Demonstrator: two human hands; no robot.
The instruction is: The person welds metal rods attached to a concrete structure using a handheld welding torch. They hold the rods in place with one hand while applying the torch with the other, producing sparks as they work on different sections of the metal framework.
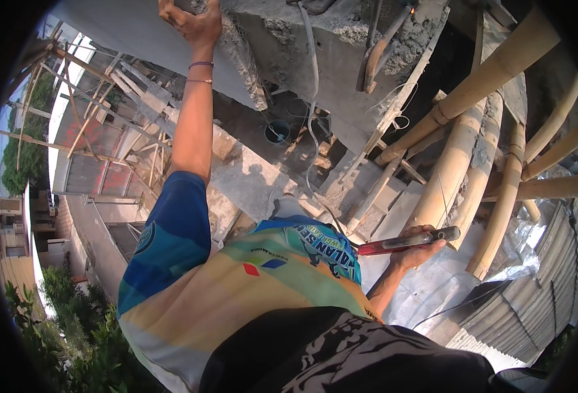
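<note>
My left arm reaches up to the top of the view. There my left hand (194, 25), partly cut off by the frame, grips a rough concrete edge (242, 56) with bent fingers and the thumb apart. Low on the right, my right hand (417, 249) is closed around a long hand tool (394, 243) with red and black sides and a worn grey-brown end. Its exact kind cannot be made out. A grey cable (312, 85) hangs down over the concrete block (341, 39) ahead of me.
Thick bamboo poles (449, 173) slant across the right side, above corrugated roofing sheets (531, 295) and clear plastic sheeting. Far below lies a dark bucket (278, 131) among rubble. Bamboo scaffolding (82, 118) stands at left. Steel bars (374, 59) jut by the concrete at the top.
</note>
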